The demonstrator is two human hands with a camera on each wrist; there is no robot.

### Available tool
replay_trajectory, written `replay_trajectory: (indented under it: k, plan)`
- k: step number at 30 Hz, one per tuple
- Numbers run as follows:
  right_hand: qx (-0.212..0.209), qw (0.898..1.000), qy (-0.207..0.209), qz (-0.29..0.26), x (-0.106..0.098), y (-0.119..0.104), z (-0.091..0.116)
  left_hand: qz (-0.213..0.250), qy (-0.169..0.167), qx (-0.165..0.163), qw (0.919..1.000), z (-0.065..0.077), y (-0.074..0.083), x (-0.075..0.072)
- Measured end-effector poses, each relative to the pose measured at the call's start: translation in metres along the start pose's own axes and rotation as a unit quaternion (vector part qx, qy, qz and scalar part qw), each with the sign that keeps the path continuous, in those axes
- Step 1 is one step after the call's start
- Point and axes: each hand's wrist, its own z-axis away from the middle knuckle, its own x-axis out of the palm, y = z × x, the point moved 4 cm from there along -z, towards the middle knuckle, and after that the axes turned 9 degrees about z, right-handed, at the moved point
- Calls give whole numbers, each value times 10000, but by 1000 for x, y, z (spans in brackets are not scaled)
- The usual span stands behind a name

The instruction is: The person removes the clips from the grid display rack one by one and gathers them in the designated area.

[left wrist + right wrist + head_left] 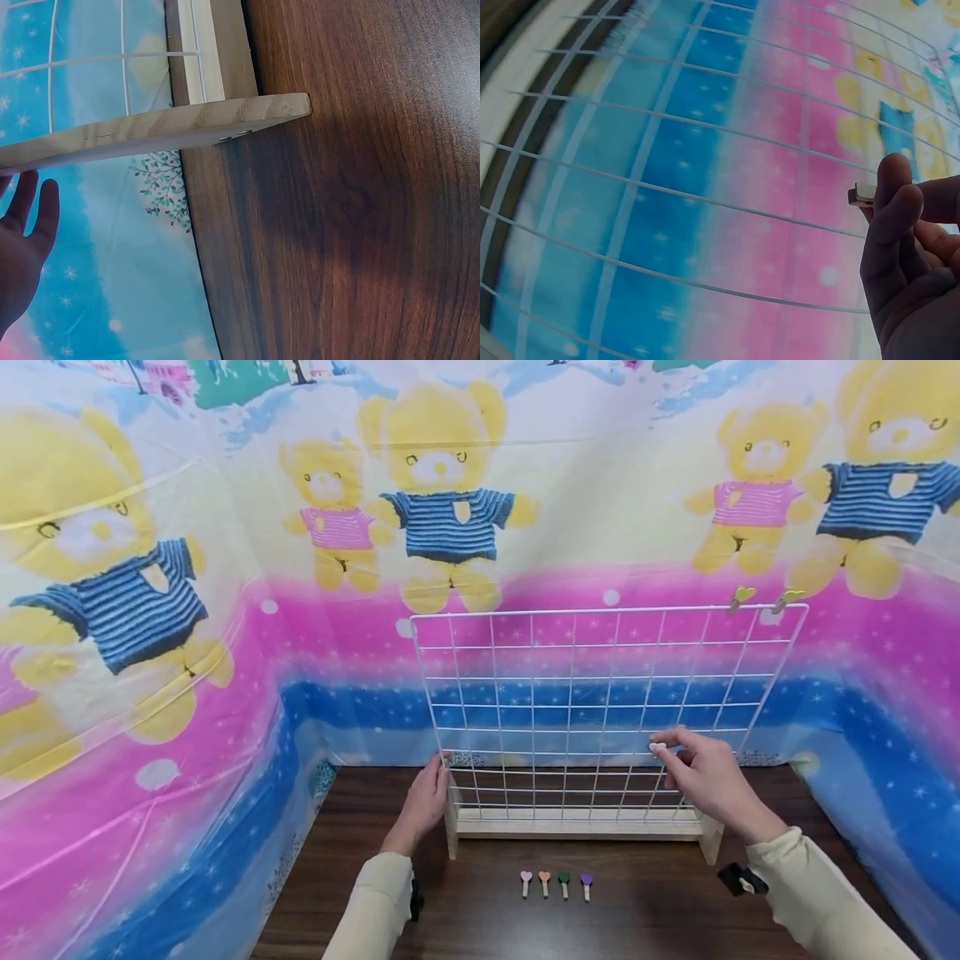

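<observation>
A white wire grid rack (573,677) stands upright on a pale wooden base. My left hand (427,793) holds the rack at the top of its left wooden side piece (150,129); in the left wrist view two of its fingers reach the outer face. My right hand (705,772) pinches a mini clothespin with a white heart (657,747) between thumb and finger, in front of the grid's right part. Its small wooden end (862,195) pokes out past the fingertips in the right wrist view.
Several mini clothespins with pink (527,883), orange, green and purple (587,887) hearts lie in a row on the dark wooden table (465,918). Two yellow-green heart clothespins (742,597) sit on the grid's top right wire. A bear-print cloth (570,527) hangs behind and at the sides.
</observation>
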Motion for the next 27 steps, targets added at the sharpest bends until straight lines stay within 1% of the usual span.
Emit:
replay_trajectory:
  k: [2, 5, 9, 12, 14, 17, 23, 27]
  plan:
    - [96, 9998, -155, -69, 9, 5, 5, 31, 10, -2, 10000, 1, 1, -1]
    - [222, 9992, -320, -126, 23, 12, 12, 36, 70, 179, 9998, 1, 3, -1]
    - [228, 9990, -353, -147, 39, 19, 21, -71, 143, 381, 9991, 2, 3, 0]
    - [209, 9990, -362, -170, 50, 25, 25, -15, 93, 254, 9996, 2, 1, 1]
    - [247, 9987, -403, -213, 57, 28, 28, 98, 44, 76, 9999, 1, 0, 1]
    - [219, 9986, -457, -169, 67, 32, 33, 100, 12, -58, 9999, 0, 0, 0]
    - [28, 9986, -520, -131, 84, 37, 42, 46, -18, -98, 9999, 0, 0, 0]
    - [-78, 9990, -441, -57, 94, 40, 47, 61, -16, -117, 9999, 0, -1, 1]
